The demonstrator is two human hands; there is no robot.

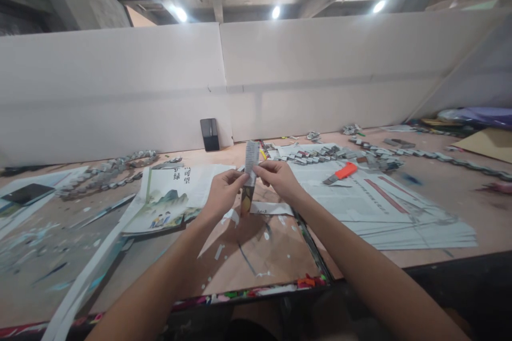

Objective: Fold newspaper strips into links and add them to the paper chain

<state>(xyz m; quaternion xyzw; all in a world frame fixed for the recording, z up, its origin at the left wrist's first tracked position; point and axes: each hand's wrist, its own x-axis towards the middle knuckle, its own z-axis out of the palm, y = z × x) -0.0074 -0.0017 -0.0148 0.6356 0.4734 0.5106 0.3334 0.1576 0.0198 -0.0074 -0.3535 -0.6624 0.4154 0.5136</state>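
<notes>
Between both hands a narrow printed paper strip stands upright, pale with small print above and dark with yellow below. My left hand pinches its left edge between thumb and fingers. From the other side my right hand pinches the same strip near its middle. Behind and below it, a white paper strip lies on the table. To the left rests an illustrated printed page with green hills. An orange utility knife lies on the newspaper sheets to the right.
Folded-paper chains lie at the left and along the right. A phone leans against the white partition; a second dark phone lies far left. Metal scissors or a blade and long paper strips lie left.
</notes>
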